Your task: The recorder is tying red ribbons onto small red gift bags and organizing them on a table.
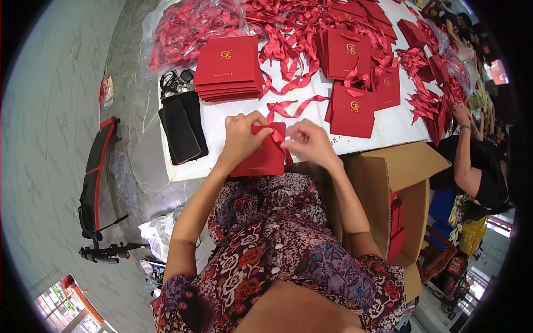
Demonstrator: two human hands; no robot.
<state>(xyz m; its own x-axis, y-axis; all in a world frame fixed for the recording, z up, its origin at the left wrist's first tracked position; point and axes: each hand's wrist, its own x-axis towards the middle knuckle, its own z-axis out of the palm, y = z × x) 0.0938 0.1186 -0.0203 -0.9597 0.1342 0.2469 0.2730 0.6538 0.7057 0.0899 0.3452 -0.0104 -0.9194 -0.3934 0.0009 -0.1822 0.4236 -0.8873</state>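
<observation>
Head view, one moment at a white table (388, 130) seen from above.

Packages first. A neat stack of flat red bags (229, 67) lies at the far left of the table, each face carrying a small gold emblem near its top centre. A second, looser group of red bags (348, 53) sits further right, some with ribbon already on them. Another red bag (353, 114) lies just right of the hands, gold mark upward. Loose red ribbons (288, 53) are tangled across the far middle of the table; a clear plastic bag of more ribbon (186, 28) sits at the far left corner. Two black phones (180, 129) lie side by side at the table's left edge. An open cardboard box (402, 191) stands at the person's right, red bags stacked inside it.

Thing in hand: a small red paper bag (261, 155), flat and roughly square, at the near table edge directly in front of the person, its lower part overhanging the lap. A red ribbon (276, 135) runs across its top right corner.

Left hand (241, 136): fingers curled down over the bag's top left edge, pinning it. Right hand (311, 141): fingertips pinched on the ribbon at the bag's upper right (exact finger contact hard to resolve).

A second person (477, 166) in black sits at the far right.
</observation>
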